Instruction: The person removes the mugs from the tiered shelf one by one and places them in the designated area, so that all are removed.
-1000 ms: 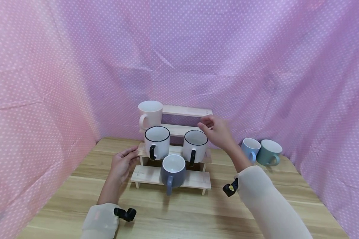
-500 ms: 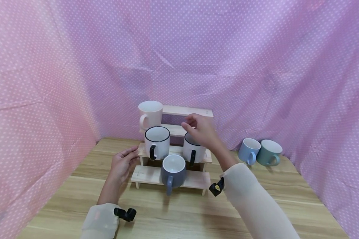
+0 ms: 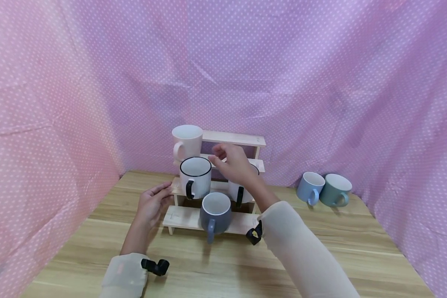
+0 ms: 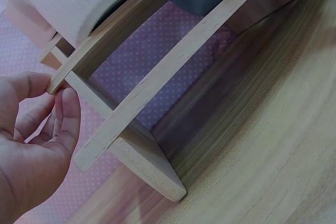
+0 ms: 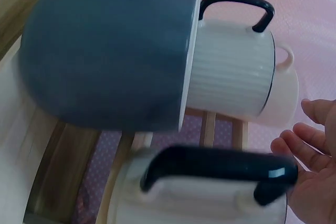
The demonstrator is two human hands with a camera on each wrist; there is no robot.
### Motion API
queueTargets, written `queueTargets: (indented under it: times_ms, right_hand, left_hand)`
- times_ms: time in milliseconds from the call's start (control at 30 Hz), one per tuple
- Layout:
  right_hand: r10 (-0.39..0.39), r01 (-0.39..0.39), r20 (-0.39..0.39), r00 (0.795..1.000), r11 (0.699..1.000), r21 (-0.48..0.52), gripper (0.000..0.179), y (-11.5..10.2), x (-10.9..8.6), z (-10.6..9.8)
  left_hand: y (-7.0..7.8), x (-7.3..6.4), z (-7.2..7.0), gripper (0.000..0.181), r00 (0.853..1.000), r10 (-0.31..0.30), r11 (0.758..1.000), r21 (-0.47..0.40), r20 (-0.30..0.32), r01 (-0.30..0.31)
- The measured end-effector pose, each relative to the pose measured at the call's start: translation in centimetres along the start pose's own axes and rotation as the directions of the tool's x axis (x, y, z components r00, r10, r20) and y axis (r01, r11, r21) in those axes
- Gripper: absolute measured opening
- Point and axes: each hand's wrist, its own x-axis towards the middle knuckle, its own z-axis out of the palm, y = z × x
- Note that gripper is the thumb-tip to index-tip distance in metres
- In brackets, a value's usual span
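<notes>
A stepped wooden rack [image 3: 182, 216] stands on the table with mugs on its tiers. My left hand [image 3: 150, 205] is at the rack's left end; in the left wrist view its thumb and finger pinch the end of a shelf board [image 4: 79, 64]. Over the right white mug with a black handle [image 3: 240, 196] hovers my right hand [image 3: 232, 164], fingers loosely bent and holding nothing. A second white mug with a black rim [image 3: 196, 182] sits to its left. The pale pink mug [image 3: 188, 145] stands higher at the back left, and a grey-blue mug [image 3: 216, 217] is on the lowest tier.
At the back right of the table [image 3: 223, 269], a light blue mug [image 3: 308, 188] stands beside a green mug [image 3: 333, 192]. A pink dotted cloth [image 3: 223, 82] hangs behind the rack and along both sides.
My right hand has moved left, from the rack's right end across the right white mug toward the pink mug. The left hand and the mugs have stayed in place.
</notes>
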Motion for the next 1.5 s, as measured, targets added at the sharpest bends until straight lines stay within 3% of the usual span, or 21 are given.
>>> queueTargets:
  times_ms: [167, 433, 667, 833, 1267, 1500]
  right_hand:
    - [-0.016, 0.017, 0.033, 0.999, 1.000, -0.013, 0.035, -0.8, 0.7, 0.9]
    - [-0.012, 0.012, 0.059, 0.998, 1.000, -0.007, 0.035, -1.7, 1.9, 2.6]
    - [0.002, 0.000, 0.080, 0.997, 1.000, -0.025, 0.036, -2.6, 2.7, 3.5]
    - [-0.038, 0.042, 0.084, 0.996, 0.998, -0.047, 0.035, -2.9, 3.4, 4.2]
    - [-0.094, 0.097, 0.128, 0.987, 0.995, -0.017, 0.026, -4.2, 4.6, 5.6]
    - [-0.093, 0.089, 0.121, 0.988, 0.995, 0.037, 0.019, -4.2, 4.8, 6.2]
  left_hand:
    - [0.0, 0.0, 0.0, 0.030, 1.000, 0.003, 1.000, 0.007, 0.009, -0.003]
    - [0.1, -0.1, 0.1, 0.021, 1.000, -0.013, 1.000, -0.004, -0.003, 0.013]
    - [0.0, 0.0, 0.0, 0.025, 1.000, -0.002, 1.000, -0.004, 0.004, 0.002]
    - [0.0, 0.0, 0.0, 0.028, 1.000, 0.012, 1.000, -0.006, 0.018, -0.011]
    - [0.0, 0.0, 0.0, 0.027, 1.000, 0.014, 1.000, -0.004, 0.009, -0.014]
    - [0.0, -0.1, 0.1, 0.030, 1.000, 0.006, 1.000, -0.004, 0.012, -0.006]
